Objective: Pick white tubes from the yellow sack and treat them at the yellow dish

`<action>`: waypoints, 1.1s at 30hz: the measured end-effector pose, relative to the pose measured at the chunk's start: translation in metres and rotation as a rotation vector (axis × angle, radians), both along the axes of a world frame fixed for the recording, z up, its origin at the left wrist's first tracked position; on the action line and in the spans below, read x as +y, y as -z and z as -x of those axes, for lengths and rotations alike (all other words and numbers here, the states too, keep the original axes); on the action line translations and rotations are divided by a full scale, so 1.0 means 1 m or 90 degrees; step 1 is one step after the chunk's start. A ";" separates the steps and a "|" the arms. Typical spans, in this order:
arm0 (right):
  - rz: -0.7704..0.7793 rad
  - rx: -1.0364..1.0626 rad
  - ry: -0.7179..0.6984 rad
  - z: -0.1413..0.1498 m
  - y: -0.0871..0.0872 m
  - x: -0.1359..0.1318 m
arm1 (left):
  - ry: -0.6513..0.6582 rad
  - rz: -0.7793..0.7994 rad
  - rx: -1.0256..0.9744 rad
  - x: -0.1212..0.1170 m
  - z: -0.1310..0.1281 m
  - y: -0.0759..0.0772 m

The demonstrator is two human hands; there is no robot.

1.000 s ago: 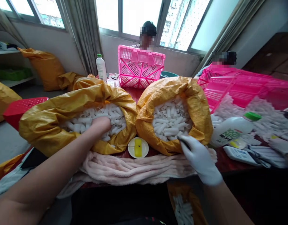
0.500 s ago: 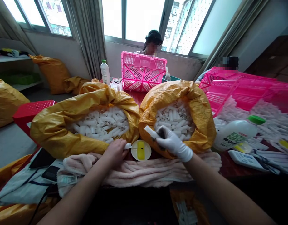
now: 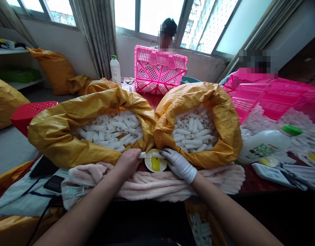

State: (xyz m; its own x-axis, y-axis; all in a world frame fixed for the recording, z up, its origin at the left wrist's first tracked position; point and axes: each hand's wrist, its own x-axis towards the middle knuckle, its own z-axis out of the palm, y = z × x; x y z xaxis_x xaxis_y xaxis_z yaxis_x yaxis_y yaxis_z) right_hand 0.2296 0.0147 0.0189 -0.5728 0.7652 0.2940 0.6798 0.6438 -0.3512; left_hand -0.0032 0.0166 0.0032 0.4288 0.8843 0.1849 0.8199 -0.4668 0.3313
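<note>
The bare left hand (image 3: 128, 161) pinches a short white plastic tube (image 3: 142, 155) at the near edge of the left yellow woven sack (image 3: 70, 143); the white-gloved right hand (image 3: 180, 165) pinches a second white plastic tube (image 3: 157, 154) above a small round white dish with a yellow pad (image 3: 147, 164). Both tubes should be light, fairly stiff and hard to break (though smooth walls might slip against the glove), best gripped around the outer wall near one end, leaving the other free. The left tube's long axis runs left to right, its free end pointing right; the other lies roughly in line, pointing left, with a gap between them.
</note>
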 end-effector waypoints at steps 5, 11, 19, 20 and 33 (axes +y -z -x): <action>-0.019 0.047 0.033 0.005 -0.002 -0.005 | -0.011 -0.005 -0.016 -0.001 0.000 -0.001; -0.052 0.059 -0.050 0.002 -0.003 -0.012 | -0.010 -0.013 -0.020 -0.002 0.001 -0.001; -0.061 -0.022 -0.105 -0.003 0.001 -0.022 | -0.009 -0.035 -0.020 0.000 0.001 0.004; -0.061 -0.006 -0.097 -0.003 0.001 -0.022 | -0.009 -0.033 -0.017 0.000 0.001 0.003; -0.026 0.111 -0.134 0.010 -0.011 -0.035 | -0.026 -0.031 -0.006 -0.001 0.001 -0.004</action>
